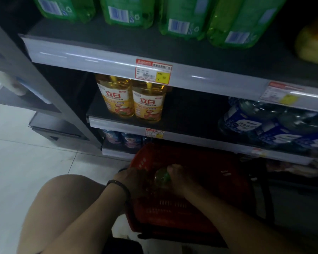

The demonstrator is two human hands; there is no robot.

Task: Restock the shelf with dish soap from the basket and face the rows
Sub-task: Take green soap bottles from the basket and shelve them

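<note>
A red plastic basket (pixel 206 182) stands on the floor in front of the shelves. Inside it lies a green dish soap bottle (pixel 162 176). My right hand (pixel 178 174) grips the bottle from the right, fingers curled over it. My left hand (pixel 131 177) reaches into the basket on the bottle's left and touches it; its fingers are in shadow. Two yellow dish soap bottles (pixel 131 99) stand side by side at the left of the middle shelf (pixel 187 114), labels facing out. Several green bottles (pixel 182 15) line the top shelf with their barcodes outward.
Blue-labelled bottles (pixel 261 121) crowd the right of the middle shelf, some tilted. Dark bottles (pixel 121 138) sit on the lowest shelf behind the basket. A yellow pack (pixel 312 44) is at the upper right. My bare knee (pixel 66 204) is at lower left over a pale tiled floor (pixel 26 158).
</note>
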